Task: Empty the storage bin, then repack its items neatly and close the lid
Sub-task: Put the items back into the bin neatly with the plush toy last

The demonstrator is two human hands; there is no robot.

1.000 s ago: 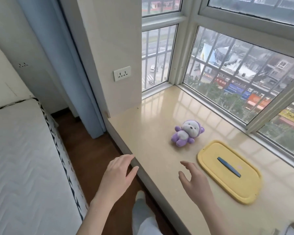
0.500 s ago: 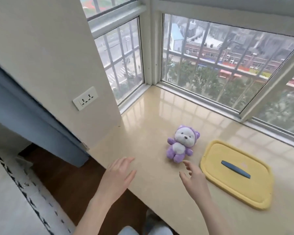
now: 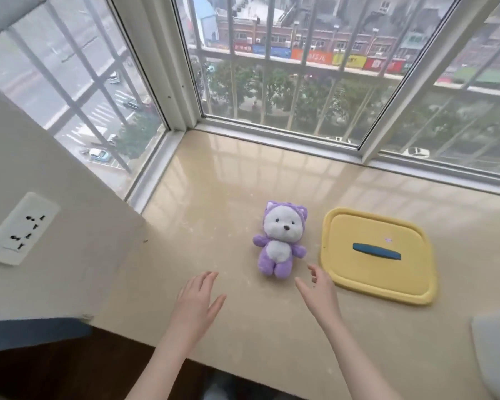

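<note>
A small purple and white plush bear [image 3: 278, 239] lies on its back on the beige window ledge [image 3: 214, 197]. Right of it lies a flat yellow bin lid [image 3: 378, 272] with a dark blue handle [image 3: 376, 251]. My left hand [image 3: 197, 304] hovers over the ledge below and left of the bear, fingers spread, holding nothing. My right hand [image 3: 319, 290] hovers between the bear's feet and the lid's near left corner, fingers apart and empty. A pale grey-white rim [image 3: 494, 353] at the lower right edge may be the bin; most of it is out of view.
Barred windows [image 3: 272, 90] enclose the ledge at the back and left. A wall [image 3: 55, 226] with a white socket plate [image 3: 18, 229] stands at the left. Dark wood floor [image 3: 55, 370] lies below the ledge's front edge.
The view has swung right and closer to the ledge, so the bed and curtain dropped out. Both hands have come forward over the ledge toward the bear, still empty.
</note>
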